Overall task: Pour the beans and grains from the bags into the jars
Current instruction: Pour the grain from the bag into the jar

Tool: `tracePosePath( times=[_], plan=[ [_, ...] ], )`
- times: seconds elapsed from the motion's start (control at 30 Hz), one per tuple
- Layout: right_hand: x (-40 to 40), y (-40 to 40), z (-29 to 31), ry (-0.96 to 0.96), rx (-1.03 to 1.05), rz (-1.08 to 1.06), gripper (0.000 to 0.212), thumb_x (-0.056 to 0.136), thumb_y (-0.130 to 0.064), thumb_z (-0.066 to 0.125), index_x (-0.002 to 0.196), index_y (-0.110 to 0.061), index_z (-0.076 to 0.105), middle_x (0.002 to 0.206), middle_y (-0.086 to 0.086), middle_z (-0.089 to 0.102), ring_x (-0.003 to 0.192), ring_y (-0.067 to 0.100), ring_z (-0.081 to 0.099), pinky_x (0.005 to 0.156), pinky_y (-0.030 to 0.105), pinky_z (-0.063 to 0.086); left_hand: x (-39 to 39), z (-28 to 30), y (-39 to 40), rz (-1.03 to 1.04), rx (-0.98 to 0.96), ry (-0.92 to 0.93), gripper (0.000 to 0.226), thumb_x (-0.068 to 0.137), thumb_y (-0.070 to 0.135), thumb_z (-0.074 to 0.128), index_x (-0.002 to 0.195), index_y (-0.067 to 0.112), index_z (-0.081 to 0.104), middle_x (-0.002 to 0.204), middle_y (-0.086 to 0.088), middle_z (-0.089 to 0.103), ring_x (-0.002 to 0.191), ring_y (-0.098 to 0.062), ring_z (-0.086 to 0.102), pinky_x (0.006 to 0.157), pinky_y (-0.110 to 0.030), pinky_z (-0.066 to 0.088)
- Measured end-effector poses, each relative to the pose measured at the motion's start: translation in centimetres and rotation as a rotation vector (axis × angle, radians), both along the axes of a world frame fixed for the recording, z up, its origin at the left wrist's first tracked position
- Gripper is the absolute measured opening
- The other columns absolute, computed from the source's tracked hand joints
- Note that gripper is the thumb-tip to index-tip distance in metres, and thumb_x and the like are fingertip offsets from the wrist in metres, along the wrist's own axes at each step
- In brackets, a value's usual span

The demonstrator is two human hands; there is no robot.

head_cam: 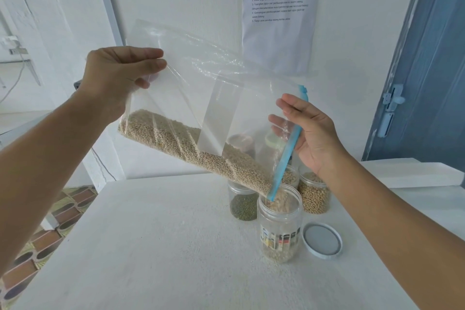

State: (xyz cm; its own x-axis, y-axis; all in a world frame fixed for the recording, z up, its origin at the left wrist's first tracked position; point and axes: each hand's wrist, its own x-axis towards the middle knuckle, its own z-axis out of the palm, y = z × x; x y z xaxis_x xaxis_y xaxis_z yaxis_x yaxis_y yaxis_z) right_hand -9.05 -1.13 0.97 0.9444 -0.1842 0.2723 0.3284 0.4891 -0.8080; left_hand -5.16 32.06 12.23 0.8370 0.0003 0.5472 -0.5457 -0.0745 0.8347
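A clear zip bag (201, 78) with a blue zipper strip (285, 156) hangs tilted over the table, its pale grain (196, 151) sliding toward the low corner. That corner sits in the mouth of an open clear jar (279, 226), and grain falls into it. My left hand (118, 78) pinches the bag's raised bottom corner. My right hand (309, 133) holds the bag's zipper edge with fingers fairly straight.
Behind the open jar stand a jar of green beans (242, 206), a jar of yellow beans (315, 194) and another jar partly hidden. A white lid (322, 240) lies to the right on the white table (151, 246). A printed sheet (279, 7) hangs on the wall.
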Motion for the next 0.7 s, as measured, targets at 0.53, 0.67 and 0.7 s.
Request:
tracePosePath(
  times=[0.53,0.67,0.7],
  plan=[
    [0.43,-0.26,-0.54,0.011,0.008,-0.013,0.023,0.092,0.001,0.068,0.106,-0.014,0.079,0.113,0.005,0.078,0.101,0.034,0.076,0.088,0.040,0.063,0.60,-0.43,-0.36,-0.003,-0.015,-0.006,0.018,0.077,0.004,0.087,0.084,0.020,0.084,0.079,0.004,0.079,0.066,-0.010,0.062,0.067,-0.024,0.048],
    [0.42,-0.11,-0.40,0.003,-0.001,-0.007,0.023,0.092,0.001,0.068,0.107,-0.014,0.077,0.113,0.004,0.078,0.099,0.031,0.077,0.084,0.036,0.064,0.79,-0.41,-0.02,-0.012,-0.042,0.017,0.017,0.074,0.006,0.089,0.085,0.019,0.085,0.081,0.001,0.079,0.071,-0.015,0.062,0.086,-0.035,0.054],
    [0.40,-0.08,-0.36,0.001,-0.003,-0.005,0.024,0.092,0.001,0.068,0.108,-0.014,0.077,0.113,0.004,0.078,0.098,0.031,0.077,0.083,0.035,0.064,0.80,-0.40,0.05,-0.013,-0.047,0.024,0.017,0.073,0.007,0.089,0.085,0.019,0.086,0.084,0.000,0.079,0.076,-0.018,0.063,0.095,-0.042,0.054]
  ],
)
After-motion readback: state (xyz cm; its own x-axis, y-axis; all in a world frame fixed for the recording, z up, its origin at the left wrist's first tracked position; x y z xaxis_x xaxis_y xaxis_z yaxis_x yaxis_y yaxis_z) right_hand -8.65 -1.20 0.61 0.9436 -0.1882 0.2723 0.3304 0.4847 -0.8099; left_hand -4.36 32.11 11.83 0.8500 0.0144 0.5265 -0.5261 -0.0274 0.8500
